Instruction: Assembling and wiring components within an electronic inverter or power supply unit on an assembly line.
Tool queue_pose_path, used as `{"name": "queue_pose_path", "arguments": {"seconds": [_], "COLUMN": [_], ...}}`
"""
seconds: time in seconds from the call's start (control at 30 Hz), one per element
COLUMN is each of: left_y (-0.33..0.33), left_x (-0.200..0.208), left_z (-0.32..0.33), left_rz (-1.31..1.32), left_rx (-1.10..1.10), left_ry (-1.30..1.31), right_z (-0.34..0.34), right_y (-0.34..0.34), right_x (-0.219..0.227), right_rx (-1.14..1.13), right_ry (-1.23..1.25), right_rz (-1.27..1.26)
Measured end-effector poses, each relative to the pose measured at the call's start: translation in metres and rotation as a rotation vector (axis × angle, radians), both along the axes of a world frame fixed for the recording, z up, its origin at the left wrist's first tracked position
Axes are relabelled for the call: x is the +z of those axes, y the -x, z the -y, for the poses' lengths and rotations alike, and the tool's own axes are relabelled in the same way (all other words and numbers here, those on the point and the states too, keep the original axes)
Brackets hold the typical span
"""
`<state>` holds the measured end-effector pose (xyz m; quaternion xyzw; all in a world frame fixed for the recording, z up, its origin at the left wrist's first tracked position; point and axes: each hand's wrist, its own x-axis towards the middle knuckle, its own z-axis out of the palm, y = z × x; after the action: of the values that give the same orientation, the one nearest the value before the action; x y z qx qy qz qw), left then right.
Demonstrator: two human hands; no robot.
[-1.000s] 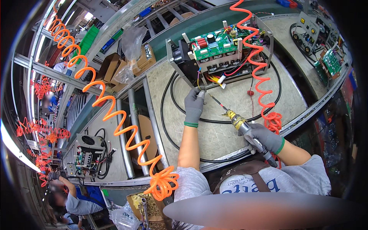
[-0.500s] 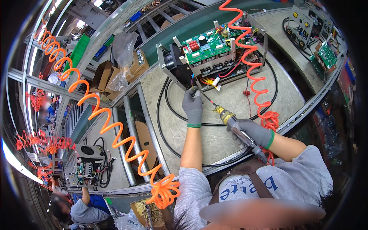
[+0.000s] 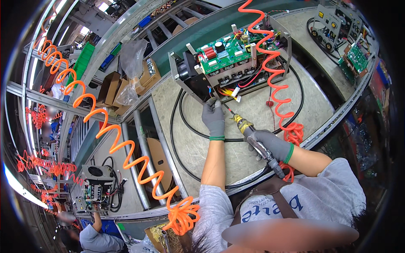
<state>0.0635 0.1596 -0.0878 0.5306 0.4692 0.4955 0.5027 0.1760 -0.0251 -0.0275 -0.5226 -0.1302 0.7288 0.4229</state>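
My right hand [image 3: 273, 144], in a grey glove with a green cuff, is wrapped around a pneumatic screwdriver [image 3: 262, 148] with yellow tape round its nose. Its long bit [image 3: 228, 109] slants up and left to my left fingertips. My left hand [image 3: 213, 118], gloved alike, has its fingers pinched together by the lower front edge of an open metal chassis [image 3: 197, 85]; what they hold is hidden. A green circuit board [image 3: 230, 57] with red and black parts tops the chassis. Beside my left fingertips, yellow and red wires [image 3: 228, 92] end in a white connector [image 3: 237, 90].
An orange coiled air hose [image 3: 276, 74] hangs in front of the chassis. Black cable [image 3: 174, 143] loops over the metal worktop [image 3: 253, 158]. Rollers [image 3: 147, 147] and cardboard boxes [image 3: 110, 89] lie left. Another unit [image 3: 356, 59] stands far right; a co-worker [image 3: 99, 236] is lower left.
My right hand and the screwdriver have shifted slightly left, nearer my left hand. The whole view has moved a little. Both hands keep their grips.
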Motion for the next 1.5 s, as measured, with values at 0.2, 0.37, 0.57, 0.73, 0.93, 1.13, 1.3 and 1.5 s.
{"name": "queue_pose_path", "arguments": {"seconds": [0.2, 0.37, 0.57, 0.73, 0.93, 1.13, 1.3, 1.5], "left_y": [0.003, 0.011, 0.027, 0.025, 0.028, 0.025, 0.030, 0.028], "left_x": [-0.007, 0.002, -0.014, -0.021, -0.035, -0.005, -0.008, 0.006], "left_z": [0.001, -0.005, -0.028, -0.033, -0.041, -0.024, -0.028, -0.021], "left_rz": [-0.227, -0.339, -0.435, -0.409, -0.328, -0.313, -0.412, -0.365], "left_rx": [0.125, -0.052, -0.210, -0.290, -0.332, -0.329, -0.318, -0.360], "left_ry": [-0.249, -0.292, -0.321, -0.253, -0.053, -0.086, -0.158, -0.060], "right_z": [-0.003, -0.008, -0.011, -0.015, -0.017, -0.019, -0.021, -0.022], "right_y": [0.018, 0.041, 0.063, 0.078, 0.088, 0.090, 0.094, 0.094], "right_x": [-0.011, -0.006, 0.003, -0.002, 0.003, 0.002, 0.000, -0.002], "right_rx": [-0.006, -0.093, -0.135, -0.199, -0.222, -0.244, -0.247, -0.279], "right_ry": [-0.037, 0.013, -0.022, -0.010, -0.054, -0.026, -0.045, -0.043], "right_rz": [-0.039, -0.079, -0.032, -0.055, -0.047, -0.026, -0.025, -0.029]}}
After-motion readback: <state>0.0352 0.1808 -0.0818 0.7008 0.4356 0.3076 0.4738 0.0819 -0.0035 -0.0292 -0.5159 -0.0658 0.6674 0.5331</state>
